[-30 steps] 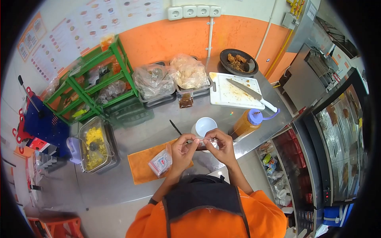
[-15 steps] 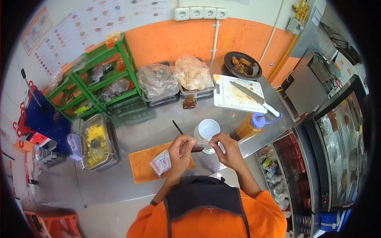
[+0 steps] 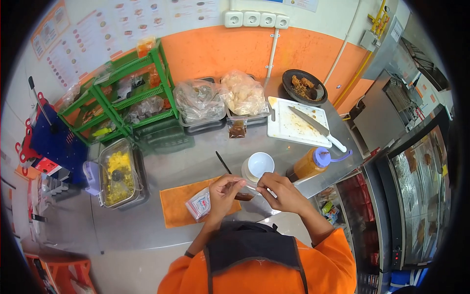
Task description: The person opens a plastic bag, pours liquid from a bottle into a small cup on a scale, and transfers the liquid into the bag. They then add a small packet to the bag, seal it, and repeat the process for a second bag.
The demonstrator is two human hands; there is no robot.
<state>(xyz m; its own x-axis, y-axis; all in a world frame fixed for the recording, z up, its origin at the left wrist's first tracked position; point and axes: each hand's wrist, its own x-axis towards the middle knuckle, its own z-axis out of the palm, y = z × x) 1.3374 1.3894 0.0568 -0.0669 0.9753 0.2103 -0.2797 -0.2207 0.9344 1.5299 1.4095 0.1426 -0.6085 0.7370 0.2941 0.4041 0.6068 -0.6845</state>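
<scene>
Between my two hands hangs a small clear plastic bag with brown contents [image 3: 244,196]. My left hand [image 3: 225,194] pinches one top corner of it between thumb and fingers. My right hand [image 3: 283,193] is closed on the other end of the bag's top edge. Just beyond the fingers, a white cup [image 3: 260,164] stands on a round white base, perhaps a scale. Under my left wrist lies an orange cloth [image 3: 177,207], with a pack of small plastic bags [image 3: 199,204] on it. A black-handled utensil [image 3: 223,161] lies left of the cup.
A sauce bottle [image 3: 309,164] with a purple cap stands to the right. Behind it a knife [image 3: 318,126] rests on a white cutting board [image 3: 289,131]. Bagged food on trays, a filled brown packet [image 3: 237,129], a stone mortar [image 3: 313,99], a green rack [image 3: 142,98] and a yellow-food container [image 3: 119,179] surround the steel table.
My right hand has turned and lowered slightly along the bag's top edge. The bag stays between both hands. The whole view has shifted a little.
</scene>
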